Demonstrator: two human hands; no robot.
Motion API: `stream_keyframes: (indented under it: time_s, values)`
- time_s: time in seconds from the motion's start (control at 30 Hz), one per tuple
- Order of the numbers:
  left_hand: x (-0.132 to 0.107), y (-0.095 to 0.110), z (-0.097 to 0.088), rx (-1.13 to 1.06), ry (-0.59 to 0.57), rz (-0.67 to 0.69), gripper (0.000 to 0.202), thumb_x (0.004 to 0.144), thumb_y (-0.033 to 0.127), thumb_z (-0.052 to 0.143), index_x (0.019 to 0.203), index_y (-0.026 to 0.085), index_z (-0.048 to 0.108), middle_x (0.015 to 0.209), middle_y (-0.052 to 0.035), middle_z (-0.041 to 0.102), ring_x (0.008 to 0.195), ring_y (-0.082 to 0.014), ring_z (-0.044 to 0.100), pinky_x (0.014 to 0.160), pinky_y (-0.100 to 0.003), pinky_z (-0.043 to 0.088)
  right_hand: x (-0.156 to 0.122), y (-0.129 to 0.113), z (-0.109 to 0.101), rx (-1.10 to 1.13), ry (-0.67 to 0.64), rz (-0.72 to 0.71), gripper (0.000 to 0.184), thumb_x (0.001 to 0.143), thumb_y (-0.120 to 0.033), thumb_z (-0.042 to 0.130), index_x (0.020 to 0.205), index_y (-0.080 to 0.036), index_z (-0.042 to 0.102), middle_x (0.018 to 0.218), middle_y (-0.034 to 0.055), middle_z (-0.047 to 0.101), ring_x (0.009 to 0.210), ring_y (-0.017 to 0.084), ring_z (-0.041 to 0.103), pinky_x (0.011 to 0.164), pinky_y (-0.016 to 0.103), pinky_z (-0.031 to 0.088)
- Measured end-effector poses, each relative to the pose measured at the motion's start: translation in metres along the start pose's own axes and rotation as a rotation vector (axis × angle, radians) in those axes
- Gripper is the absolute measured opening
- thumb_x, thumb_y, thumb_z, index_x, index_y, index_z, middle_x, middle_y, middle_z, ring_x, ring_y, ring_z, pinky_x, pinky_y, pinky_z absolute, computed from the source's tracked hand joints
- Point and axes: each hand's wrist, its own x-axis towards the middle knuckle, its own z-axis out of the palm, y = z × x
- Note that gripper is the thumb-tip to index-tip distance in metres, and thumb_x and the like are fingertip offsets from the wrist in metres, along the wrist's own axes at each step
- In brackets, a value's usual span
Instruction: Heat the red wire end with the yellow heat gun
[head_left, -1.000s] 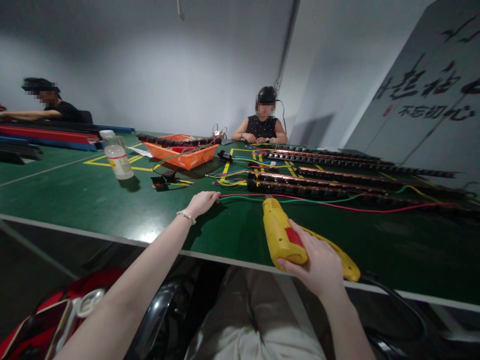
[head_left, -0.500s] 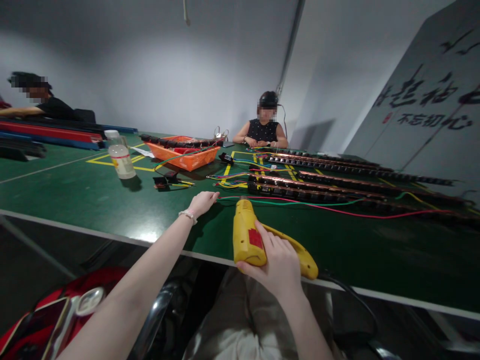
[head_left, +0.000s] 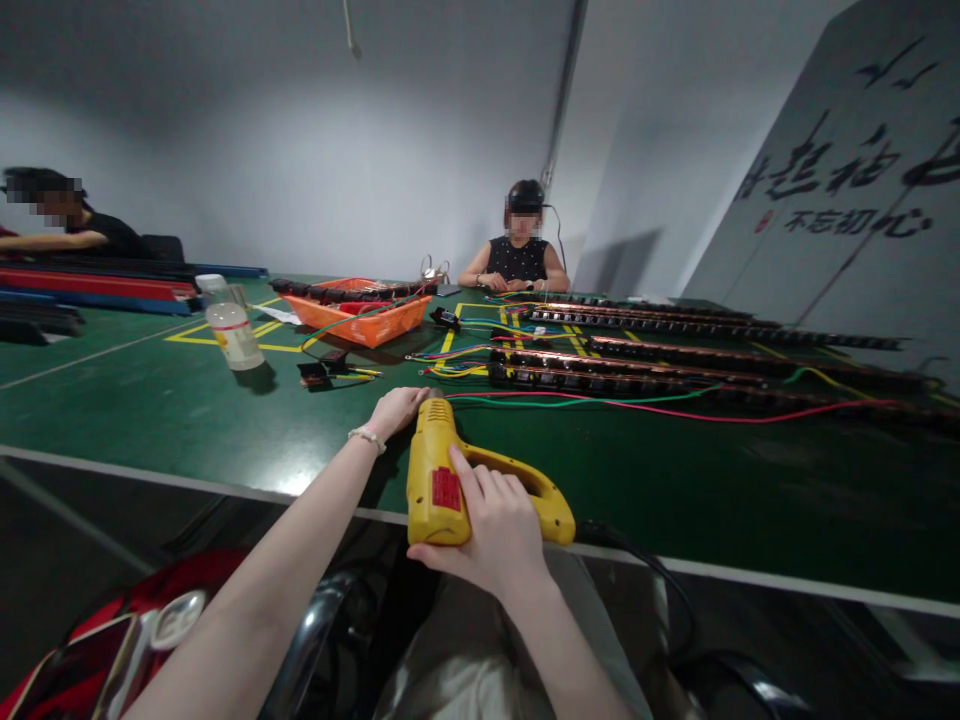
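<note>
One shift logged: heat gun [head_left: 436, 450] brought left to the wire ends

Largest first. Your green bench [head_left: 675, 490] fills the width of the view. Across its far side lie long black-and-copper strips [head_left: 570, 374], and one person [head_left: 520, 260] sits beyond them. Orange basket [head_left: 367, 325] stands left of the strips; capped bottle [head_left: 234, 325] farther left, upright.

Heat gun: it has travelled leftward along the wires over the last second and now sits right beside your left hand [head_left: 397, 410], which has held about the same place. Running or not: cannot tell.

Your right hand [head_left: 495, 520] is wrapped firmly on the gun from above, thumb toward its rear end. Your left hand is closed low over the bench and appears to pinch the ends of red wire [head_left: 750, 420] and green wire [head_left: 555, 404]; the nozzle [head_left: 435, 393] partly hides those fingertips. Both wires run off to the right, in front of the strips.

Judgement: with the nozzle now at the held ends, work centres there instead of farther along the wires. Note: any hot air would pass very near your left fingertips.
</note>
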Motion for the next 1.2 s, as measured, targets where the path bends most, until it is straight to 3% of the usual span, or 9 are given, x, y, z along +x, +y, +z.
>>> stream_keyframes:
  time_s: [0.2,0.43,0.6,0.87,1.13,1.2]
  values:
    - [0.002,-0.003,0.003,-0.006,0.033,-0.010,0.057,0.090,0.053,0.021,0.097,0.020,0.067,0.102,-0.0120,0.068,0.092,-0.0220,0.061,0.071,-0.025,0.040,-0.001,0.006,-0.002,0.020,0.004,0.003,0.107,0.055,-0.088,0.041,0.133,-0.014,0.043,0.089,0.0075,0.060,0.080,0.023,0.055,0.074,0.037,0.036]
    - [0.003,-0.007,0.006,-0.060,0.067,0.013,0.061,0.088,0.057,0.019,0.078,0.017,0.064,0.079,-0.0072,0.067,0.069,-0.0178,0.056,0.060,-0.024,0.035,-0.004,0.023,-0.009,0.009,-0.007,0.032,0.106,0.053,-0.088,0.043,0.131,-0.016,0.045,0.088,0.0069,0.062,0.080,0.022,0.056,0.073,0.035,0.035]
    - [0.004,-0.007,0.006,-0.064,0.031,0.007,0.058,0.087,0.057,0.023,0.071,0.018,0.062,0.076,-0.0063,0.066,0.068,-0.0179,0.056,0.058,-0.024,0.032,-0.007,0.037,-0.014,-0.036,0.024,0.034,0.102,0.057,-0.086,0.044,0.129,-0.014,0.048,0.086,0.0072,0.062,0.079,0.022,0.057,0.071,0.034,0.035]
    - [-0.001,-0.002,0.002,-0.050,0.020,-0.014,0.057,0.087,0.057,0.024,0.071,0.018,0.062,0.079,-0.0071,0.067,0.070,-0.0191,0.058,0.058,-0.024,0.030,-0.017,0.074,-0.027,-0.147,0.092,0.023,0.092,0.064,-0.079,0.047,0.130,-0.015,0.046,0.089,0.0071,0.064,0.079,0.022,0.060,0.071,0.033,0.038]
    - [-0.001,-0.002,0.002,-0.060,0.019,-0.008,0.058,0.087,0.057,0.023,0.070,0.018,0.062,0.077,-0.0067,0.066,0.068,-0.0179,0.057,0.058,-0.024,0.031,-0.033,0.112,-0.046,-0.233,0.025,0.087,0.088,0.067,-0.072,0.052,0.137,-0.020,0.037,0.102,0.0070,0.065,0.085,0.023,0.061,0.074,0.035,0.044]
    - [-0.001,-0.002,0.002,-0.054,0.027,-0.004,0.058,0.088,0.056,0.022,0.070,0.018,0.062,0.076,-0.0070,0.066,0.070,-0.0184,0.057,0.058,-0.025,0.031,-0.034,0.119,-0.052,-0.218,-0.014,0.063,0.079,0.074,-0.065,0.050,0.137,-0.021,0.036,0.105,0.0066,0.064,0.087,0.023,0.061,0.073,0.034,0.045]
